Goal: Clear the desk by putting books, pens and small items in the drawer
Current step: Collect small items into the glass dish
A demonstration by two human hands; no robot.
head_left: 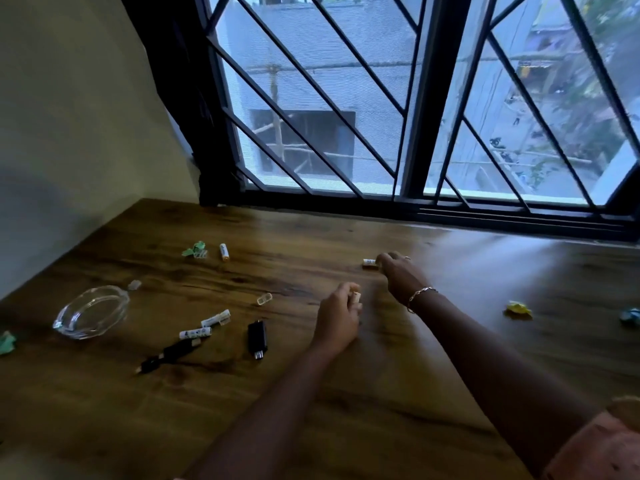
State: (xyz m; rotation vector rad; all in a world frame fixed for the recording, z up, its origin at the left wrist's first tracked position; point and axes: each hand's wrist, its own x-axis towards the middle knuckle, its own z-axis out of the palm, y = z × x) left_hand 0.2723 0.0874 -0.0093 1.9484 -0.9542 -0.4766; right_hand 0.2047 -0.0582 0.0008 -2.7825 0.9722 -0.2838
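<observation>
Pink fabric sleeve (604, 445) is noted nearest. One small white cylinder (368, 262) on the brown wooden tabletop (381, 403) is pinched by the right grip (398, 275); a second cylinder (356, 296) is enclosed by the left grip (337, 320).

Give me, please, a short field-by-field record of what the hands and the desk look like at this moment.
surface: wooden desk below a barred window
left hand: grips a small white piece
right hand: pinches one end of a white tube
loose on desk: far tube, two near tubes, black stick, glass dish, yellow scrap
drawer: not in view
</observation>
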